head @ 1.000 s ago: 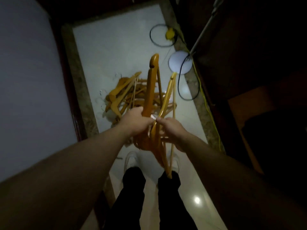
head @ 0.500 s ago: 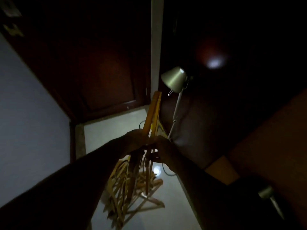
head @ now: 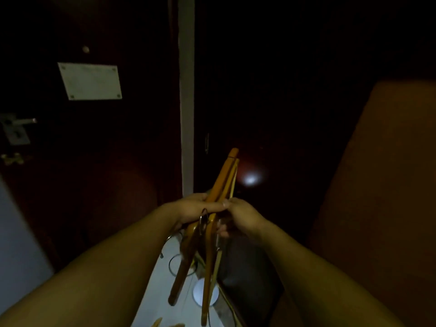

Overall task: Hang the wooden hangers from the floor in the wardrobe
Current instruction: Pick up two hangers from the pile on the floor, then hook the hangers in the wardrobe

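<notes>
I hold a bundle of orange-brown wooden hangers (head: 221, 178) upright in front of me, their arms pointing up and down. My left hand (head: 195, 206) grips the bundle at its middle, thumb laid across the wood. My right hand (head: 238, 215) curls around the same bundle from the right, close to the metal hooks (head: 204, 219). Tips of more hangers (head: 158, 323) on the floor peek in at the bottom edge. A dark wardrobe front (head: 271, 114) stands straight ahead.
A dark door (head: 94, 161) with a white plate (head: 89, 81) and a metal handle (head: 18, 123) is at left, a pale wall strip (head: 186, 102) beside it. The round lamp base (head: 205, 291) and cables (head: 174, 265) lie on the white floor. An orange-brown panel (head: 382, 185) rises at right.
The view has tilted up from the floor to the door and wardrobe front. Both hands have lifted the hanger bundle higher; the pile on the floor has dropped almost out of view.
</notes>
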A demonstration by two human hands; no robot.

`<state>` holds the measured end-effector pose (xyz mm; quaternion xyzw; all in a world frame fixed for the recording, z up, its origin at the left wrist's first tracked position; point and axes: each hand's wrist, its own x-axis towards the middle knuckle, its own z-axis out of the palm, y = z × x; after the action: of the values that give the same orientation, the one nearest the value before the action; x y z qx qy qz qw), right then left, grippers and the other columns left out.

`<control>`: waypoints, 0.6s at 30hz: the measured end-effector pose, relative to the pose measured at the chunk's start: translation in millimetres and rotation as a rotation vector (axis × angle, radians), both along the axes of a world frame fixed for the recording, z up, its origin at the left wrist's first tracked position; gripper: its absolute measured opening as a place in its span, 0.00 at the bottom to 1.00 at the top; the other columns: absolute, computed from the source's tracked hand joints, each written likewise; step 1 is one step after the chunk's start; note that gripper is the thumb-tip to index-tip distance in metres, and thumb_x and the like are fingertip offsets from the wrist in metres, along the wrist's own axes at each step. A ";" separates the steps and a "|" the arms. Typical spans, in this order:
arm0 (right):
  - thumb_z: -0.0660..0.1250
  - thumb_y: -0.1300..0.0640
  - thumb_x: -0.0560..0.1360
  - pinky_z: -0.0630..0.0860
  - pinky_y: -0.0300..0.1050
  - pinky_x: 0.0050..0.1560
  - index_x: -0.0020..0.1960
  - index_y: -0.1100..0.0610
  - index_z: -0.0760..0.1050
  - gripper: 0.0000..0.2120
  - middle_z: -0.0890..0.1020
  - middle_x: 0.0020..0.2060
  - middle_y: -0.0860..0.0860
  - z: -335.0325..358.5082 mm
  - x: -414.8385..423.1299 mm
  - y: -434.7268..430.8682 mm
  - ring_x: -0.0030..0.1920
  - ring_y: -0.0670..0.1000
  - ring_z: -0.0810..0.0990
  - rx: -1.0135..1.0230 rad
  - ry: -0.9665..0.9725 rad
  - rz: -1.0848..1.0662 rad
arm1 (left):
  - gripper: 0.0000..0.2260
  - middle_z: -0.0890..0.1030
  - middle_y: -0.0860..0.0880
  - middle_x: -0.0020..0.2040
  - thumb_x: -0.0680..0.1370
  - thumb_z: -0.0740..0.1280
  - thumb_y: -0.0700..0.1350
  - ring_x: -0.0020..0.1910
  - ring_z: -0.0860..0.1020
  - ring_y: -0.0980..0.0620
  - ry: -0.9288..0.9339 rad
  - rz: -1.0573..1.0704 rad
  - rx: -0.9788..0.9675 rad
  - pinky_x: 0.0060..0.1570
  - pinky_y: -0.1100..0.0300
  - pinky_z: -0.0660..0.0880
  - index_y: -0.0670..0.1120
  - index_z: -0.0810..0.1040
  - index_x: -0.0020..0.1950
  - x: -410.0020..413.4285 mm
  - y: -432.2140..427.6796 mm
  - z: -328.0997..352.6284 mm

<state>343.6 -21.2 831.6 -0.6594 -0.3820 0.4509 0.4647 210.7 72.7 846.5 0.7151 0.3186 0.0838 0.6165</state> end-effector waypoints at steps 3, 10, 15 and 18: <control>0.63 0.42 0.76 0.82 0.55 0.48 0.53 0.52 0.78 0.16 0.86 0.43 0.53 32.9 14.6 -25.3 0.41 0.54 0.85 0.033 -0.368 -0.130 | 0.17 0.86 0.41 0.49 0.75 0.72 0.56 0.49 0.85 0.44 0.022 -0.124 0.090 0.57 0.49 0.80 0.47 0.79 0.58 6.8 -12.4 39.7; 0.72 0.44 0.73 0.68 0.50 0.69 0.77 0.45 0.55 0.40 0.66 0.72 0.50 126.9 45.7 -136.3 0.71 0.53 0.66 0.014 -1.508 -0.259 | 0.14 0.83 0.42 0.52 0.77 0.71 0.49 0.55 0.83 0.41 0.106 -0.430 0.247 0.63 0.45 0.77 0.47 0.76 0.60 46.7 -71.3 104.5; 0.71 0.43 0.73 0.41 0.61 0.77 0.80 0.47 0.49 0.44 0.52 0.81 0.52 170.3 74.4 -197.2 0.80 0.56 0.44 -0.236 -1.907 -0.035 | 0.12 0.83 0.47 0.48 0.76 0.71 0.47 0.52 0.83 0.46 0.153 -0.683 0.355 0.64 0.47 0.75 0.47 0.77 0.57 91.2 -129.9 140.9; 0.70 0.46 0.75 0.48 0.64 0.76 0.76 0.49 0.59 0.35 0.73 0.71 0.52 190.5 83.1 -228.7 0.74 0.56 0.65 -0.476 -1.835 0.040 | 0.10 0.81 0.50 0.45 0.77 0.70 0.42 0.44 0.81 0.55 0.141 -0.813 0.405 0.50 0.59 0.77 0.47 0.76 0.58 122.6 -168.4 161.4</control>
<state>426.7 -249.9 1022.1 -0.8272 -0.5076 -0.1693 -0.1714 333.3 -95.7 1007.9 0.8921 0.0305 -0.1533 0.4239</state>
